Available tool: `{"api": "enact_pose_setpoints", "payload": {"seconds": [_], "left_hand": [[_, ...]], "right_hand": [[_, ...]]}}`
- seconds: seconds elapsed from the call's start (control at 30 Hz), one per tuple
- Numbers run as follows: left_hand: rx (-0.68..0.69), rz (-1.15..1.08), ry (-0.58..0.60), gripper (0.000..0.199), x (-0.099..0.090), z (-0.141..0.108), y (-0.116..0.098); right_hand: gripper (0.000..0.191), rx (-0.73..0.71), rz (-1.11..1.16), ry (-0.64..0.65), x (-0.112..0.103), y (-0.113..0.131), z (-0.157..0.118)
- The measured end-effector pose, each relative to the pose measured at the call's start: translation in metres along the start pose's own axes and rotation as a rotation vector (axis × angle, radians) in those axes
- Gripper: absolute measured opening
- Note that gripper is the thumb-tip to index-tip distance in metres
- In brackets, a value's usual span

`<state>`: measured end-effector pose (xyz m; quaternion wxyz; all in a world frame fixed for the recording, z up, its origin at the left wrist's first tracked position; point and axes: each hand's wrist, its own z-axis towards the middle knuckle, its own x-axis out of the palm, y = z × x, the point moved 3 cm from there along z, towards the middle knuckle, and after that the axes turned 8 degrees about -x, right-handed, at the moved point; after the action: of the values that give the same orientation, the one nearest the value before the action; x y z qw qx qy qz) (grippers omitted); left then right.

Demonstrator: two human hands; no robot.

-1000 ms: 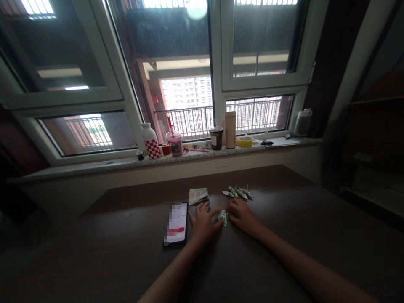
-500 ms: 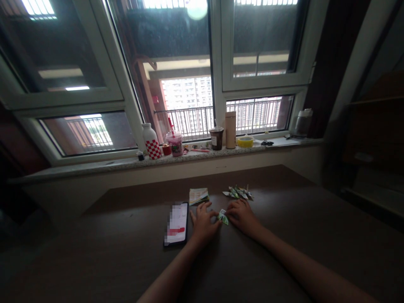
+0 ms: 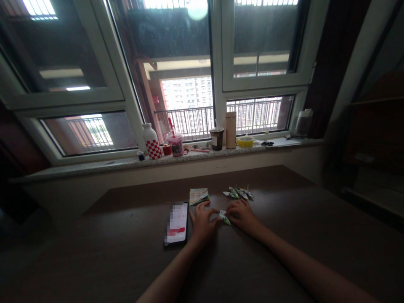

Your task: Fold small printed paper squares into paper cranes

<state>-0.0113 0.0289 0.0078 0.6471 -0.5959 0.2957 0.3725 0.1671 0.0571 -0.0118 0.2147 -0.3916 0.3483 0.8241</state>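
A small piece of folded paper, green and white, lies between my two hands on the dark table. My left hand pinches its left edge with thumb and forefinger, the other fingers loosely curled. From the right, my right hand has its fingertips closed on the paper's other side. Just beyond the right hand sits a cluster of pointed folded paper pieces. A short stack of printed paper sheets lies past my left hand. To the left of that hand is a phone with its screen lit.
The brown table reaches toward a window sill. On the sill stand a checkered bottle, a pink drink cup, a dark cup, a beige flask, yellow tape and a clear jug.
The green and white paper has become narrower, its near part folded in. My left fingers have shifted slightly around its edge; the right hand stays nearly in place.
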Motion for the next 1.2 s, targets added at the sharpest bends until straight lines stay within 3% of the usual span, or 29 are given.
{"api": "enact_pose_setpoints", "payload": {"seconds": [0.2, 1.2], "left_hand": [[0.016, 0.016, -0.018, 0.010, 0.000, 0.000, -0.001], [-0.059, 0.097, -0.025, 0.020, 0.010, 0.007, -0.004]], "right_hand": [[0.015, 0.001, 0.008, 0.019, 0.001, 0.000, 0.001], [0.009, 0.010, 0.140, -0.007, 0.003, 0.001, 0.001]]}}
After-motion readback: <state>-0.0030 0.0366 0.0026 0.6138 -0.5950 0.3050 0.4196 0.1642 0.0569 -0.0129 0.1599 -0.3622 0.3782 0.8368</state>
